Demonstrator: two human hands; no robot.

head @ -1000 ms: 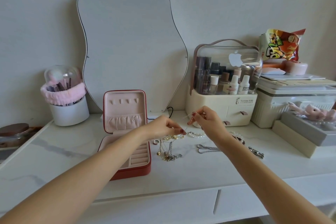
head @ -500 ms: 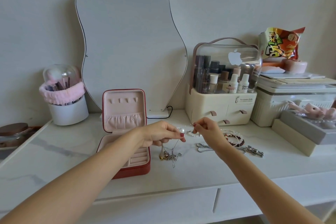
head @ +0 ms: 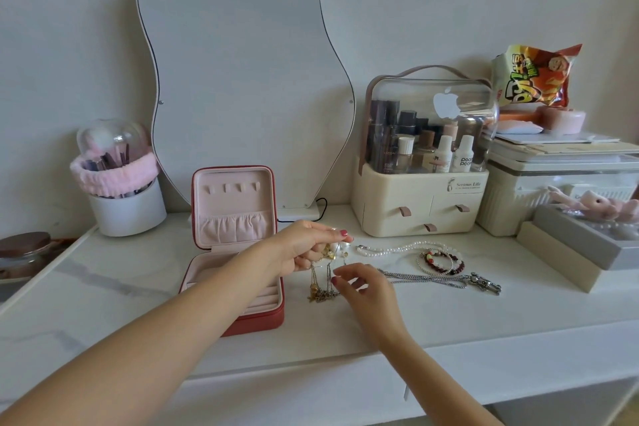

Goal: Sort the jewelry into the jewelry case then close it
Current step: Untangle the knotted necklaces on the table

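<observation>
Her left hand pinches a bunch of thin gold chains just right of the open jewelry case — they dangle, light and limp, likely to tangle. Her right hand, fingers loosely curled and holding nothing, reaches for the low ends — best taken near the clasps.

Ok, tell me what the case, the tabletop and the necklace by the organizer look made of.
Case: likely faux leather, smooth red shell; matte pink velvety lining.
Tabletop: marble or a marble-look surface, glossy white with grey veins.
Necklace: pearl-like beads, round, white, shiny; real or imitation can't be told.
</observation>
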